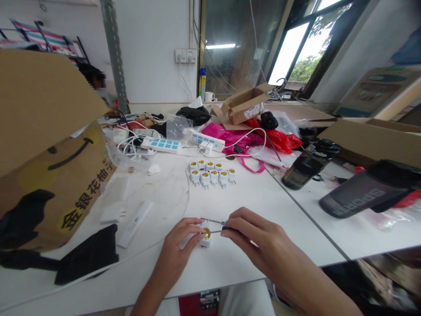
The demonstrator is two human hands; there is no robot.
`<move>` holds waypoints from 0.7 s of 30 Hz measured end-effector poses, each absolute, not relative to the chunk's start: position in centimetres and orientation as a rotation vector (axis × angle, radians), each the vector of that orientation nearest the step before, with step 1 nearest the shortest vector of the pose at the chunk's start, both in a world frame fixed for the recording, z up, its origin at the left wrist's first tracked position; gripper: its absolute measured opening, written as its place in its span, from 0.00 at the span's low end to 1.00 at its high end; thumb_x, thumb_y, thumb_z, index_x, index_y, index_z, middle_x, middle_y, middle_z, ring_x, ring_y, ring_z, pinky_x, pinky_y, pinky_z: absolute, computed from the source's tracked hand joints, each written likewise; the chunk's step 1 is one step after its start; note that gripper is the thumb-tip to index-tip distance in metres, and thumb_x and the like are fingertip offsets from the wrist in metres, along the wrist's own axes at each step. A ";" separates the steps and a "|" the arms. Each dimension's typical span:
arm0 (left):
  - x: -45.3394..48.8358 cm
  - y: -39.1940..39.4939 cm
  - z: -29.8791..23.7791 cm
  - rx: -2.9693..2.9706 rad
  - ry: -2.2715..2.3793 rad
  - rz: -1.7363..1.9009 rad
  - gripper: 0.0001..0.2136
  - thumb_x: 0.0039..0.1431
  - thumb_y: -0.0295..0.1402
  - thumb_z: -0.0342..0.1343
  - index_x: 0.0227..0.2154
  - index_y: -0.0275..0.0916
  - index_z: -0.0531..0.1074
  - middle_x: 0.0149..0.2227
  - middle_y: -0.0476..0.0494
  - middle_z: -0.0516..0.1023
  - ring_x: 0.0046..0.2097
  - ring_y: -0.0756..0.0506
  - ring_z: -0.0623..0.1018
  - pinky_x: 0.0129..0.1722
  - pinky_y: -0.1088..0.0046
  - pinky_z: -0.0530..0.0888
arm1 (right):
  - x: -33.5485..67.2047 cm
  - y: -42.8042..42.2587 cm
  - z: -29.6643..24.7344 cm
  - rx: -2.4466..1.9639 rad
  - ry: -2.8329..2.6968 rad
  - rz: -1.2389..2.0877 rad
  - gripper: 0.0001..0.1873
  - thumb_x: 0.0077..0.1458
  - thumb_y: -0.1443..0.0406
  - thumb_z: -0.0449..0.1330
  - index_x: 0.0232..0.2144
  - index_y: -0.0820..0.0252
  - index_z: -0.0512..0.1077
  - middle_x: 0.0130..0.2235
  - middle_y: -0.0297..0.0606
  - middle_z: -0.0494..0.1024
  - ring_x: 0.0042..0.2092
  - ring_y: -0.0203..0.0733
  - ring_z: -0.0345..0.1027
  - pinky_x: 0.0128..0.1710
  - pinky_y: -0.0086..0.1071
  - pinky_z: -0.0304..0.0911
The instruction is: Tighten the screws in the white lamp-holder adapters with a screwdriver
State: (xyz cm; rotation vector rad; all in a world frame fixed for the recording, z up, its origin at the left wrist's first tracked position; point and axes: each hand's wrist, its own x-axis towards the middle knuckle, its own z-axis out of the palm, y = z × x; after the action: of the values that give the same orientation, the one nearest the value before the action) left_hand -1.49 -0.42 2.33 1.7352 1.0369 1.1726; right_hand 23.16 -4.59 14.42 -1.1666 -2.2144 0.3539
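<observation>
My left hand grips a small white lamp-socket adapter with a brass centre, on the white table. My right hand pinches a thin screwdriver with a black handle. Its metal shaft points left, and its tip meets the adapter near the brass centre. A second thin metal rod lies just above, and I cannot tell what it belongs to. Several matching white adapters stand in two rows farther up the table, beyond both hands.
Two white power strips with cables lie at the back, among pink and red plastic bags. A cardboard box stands beyond them. A large brown paper bag rises at the left. Black cases lie on the adjoining table at right. A person sits far left.
</observation>
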 end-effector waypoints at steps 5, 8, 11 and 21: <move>-1.5 -0.6 2.2 1.746 1.058 1.161 0.09 0.72 0.41 0.65 0.40 0.46 0.88 0.53 0.41 0.88 0.56 0.38 0.86 0.62 0.59 0.80 | 23.2 -5.0 14.7 -1.148 -2.205 0.302 0.07 0.78 0.66 0.58 0.48 0.55 0.77 0.46 0.41 0.80 0.42 0.42 0.81 0.43 0.34 0.75; -1.5 -0.7 2.3 1.751 1.051 1.138 0.09 0.73 0.40 0.64 0.41 0.46 0.88 0.53 0.42 0.87 0.58 0.38 0.85 0.63 0.58 0.80 | 23.2 -5.2 14.7 -1.159 -2.212 0.297 0.08 0.78 0.65 0.57 0.48 0.55 0.77 0.45 0.42 0.81 0.42 0.43 0.81 0.43 0.34 0.76; -1.5 -0.9 2.3 1.770 1.036 1.117 0.09 0.74 0.39 0.63 0.42 0.47 0.88 0.53 0.43 0.87 0.58 0.39 0.84 0.63 0.59 0.80 | 23.0 -5.2 14.5 -1.172 -2.229 0.285 0.09 0.78 0.65 0.56 0.48 0.56 0.78 0.44 0.42 0.81 0.40 0.42 0.82 0.42 0.33 0.76; -1.4 -1.1 2.1 1.854 1.033 1.109 0.09 0.75 0.37 0.61 0.45 0.48 0.88 0.54 0.43 0.85 0.58 0.40 0.83 0.64 0.60 0.79 | 22.4 -5.8 15.3 -1.213 -2.214 0.425 0.08 0.77 0.70 0.54 0.50 0.55 0.72 0.49 0.42 0.77 0.42 0.42 0.78 0.44 0.36 0.74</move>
State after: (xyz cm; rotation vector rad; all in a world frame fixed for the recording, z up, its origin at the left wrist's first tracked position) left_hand -1.38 -1.13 2.05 1.8540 1.0332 1.1089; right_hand 22.35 -5.76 15.29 -1.2127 -2.2140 0.4247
